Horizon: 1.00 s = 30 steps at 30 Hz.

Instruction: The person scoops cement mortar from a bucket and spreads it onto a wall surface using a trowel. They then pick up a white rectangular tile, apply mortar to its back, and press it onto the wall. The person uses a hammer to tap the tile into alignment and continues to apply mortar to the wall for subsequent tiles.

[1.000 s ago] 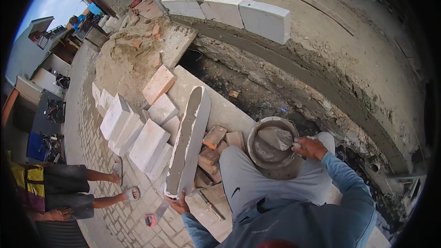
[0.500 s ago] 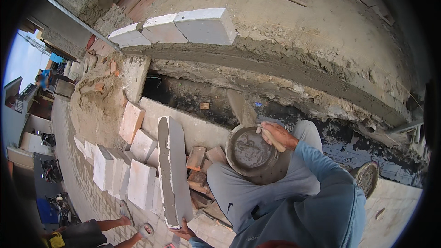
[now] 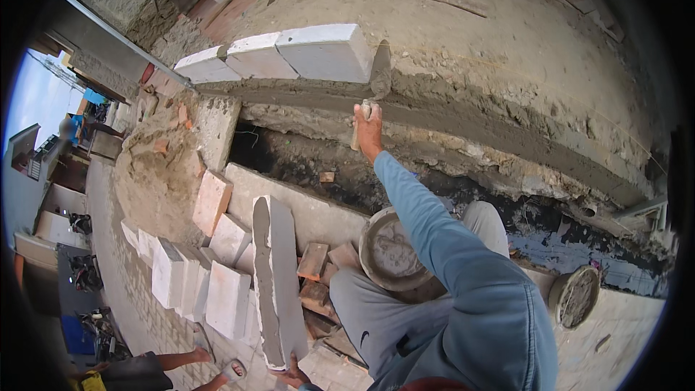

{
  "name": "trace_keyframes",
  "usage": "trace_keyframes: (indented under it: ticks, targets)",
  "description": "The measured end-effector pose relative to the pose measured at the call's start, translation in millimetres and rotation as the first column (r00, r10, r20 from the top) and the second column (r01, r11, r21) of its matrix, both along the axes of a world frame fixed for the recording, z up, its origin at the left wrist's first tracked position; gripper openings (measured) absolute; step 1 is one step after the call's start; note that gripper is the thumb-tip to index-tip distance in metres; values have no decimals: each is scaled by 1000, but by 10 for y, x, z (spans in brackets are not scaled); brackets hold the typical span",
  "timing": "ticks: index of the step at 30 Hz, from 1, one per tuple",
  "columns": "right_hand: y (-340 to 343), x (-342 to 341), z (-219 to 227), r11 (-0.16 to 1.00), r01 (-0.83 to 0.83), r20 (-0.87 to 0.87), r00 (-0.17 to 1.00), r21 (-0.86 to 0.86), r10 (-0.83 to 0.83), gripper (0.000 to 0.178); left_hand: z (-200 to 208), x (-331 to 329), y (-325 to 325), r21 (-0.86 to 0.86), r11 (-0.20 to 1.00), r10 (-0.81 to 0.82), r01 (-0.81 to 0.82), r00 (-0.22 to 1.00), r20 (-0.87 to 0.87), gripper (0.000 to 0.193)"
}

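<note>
My right hand [image 3: 369, 130] is stretched forward over the trench, closed around the handle of a trowel [image 3: 381, 69]. The blade stands against the near end of a row of white blocks [image 3: 322, 54], above the mortar-covered low wall [image 3: 463, 122]. At the lower edge my left hand [image 3: 292, 374] grips the bottom end of another white block [image 3: 284, 282], stood on end, with grey mortar spread along its narrow side. Part of that hand is hidden behind the block. A round bucket [image 3: 367, 253] of wet mortar sits between my legs.
An open trench [image 3: 289, 148] with dark water separates me from the low wall. Stacked white blocks [image 3: 226, 300] and broken red bricks [image 3: 313, 261] lie to my left. Another bucket [image 3: 556, 304] stands at right. Bare legs of another person [image 3: 195, 358] show at lower left.
My right hand has carried the trowel from the mortar bucket forward across the trench to the end of the block row. My left hand still grips the upright block.
</note>
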State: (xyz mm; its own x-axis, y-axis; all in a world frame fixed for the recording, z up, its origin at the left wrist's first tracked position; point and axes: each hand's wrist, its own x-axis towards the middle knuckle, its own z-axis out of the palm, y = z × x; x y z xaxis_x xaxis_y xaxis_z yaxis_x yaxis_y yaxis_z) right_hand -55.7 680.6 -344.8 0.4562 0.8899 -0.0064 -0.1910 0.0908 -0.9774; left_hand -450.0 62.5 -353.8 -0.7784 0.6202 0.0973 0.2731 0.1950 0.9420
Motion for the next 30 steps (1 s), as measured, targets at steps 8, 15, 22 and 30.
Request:
trace_keyframes:
  ticks: [8, 15, 22, 30]
  targets:
    - [455, -907, 75, 990, -52, 123, 990, -128, 68, 85, 40, -19, -36, -80, 990, 109, -116, 990, -89, 95]
    - [-76, -754, -376, 996, 16, 204, 979, -91, 3, 76, -93, -178, 78, -152, 980, 114, -131, 986, -118, 98]
    - [-725, 314, 177, 946, -209, -769, 551, 248, 324, 35, 58, 12, -2, -121, 987, 101, -107, 994, -49, 95]
    - [-191, 847, -69, 668, -408, -762, -121, 623, 636, 35, -133, -276, -38, -89, 996, -5, -1, 998, -66, 94]
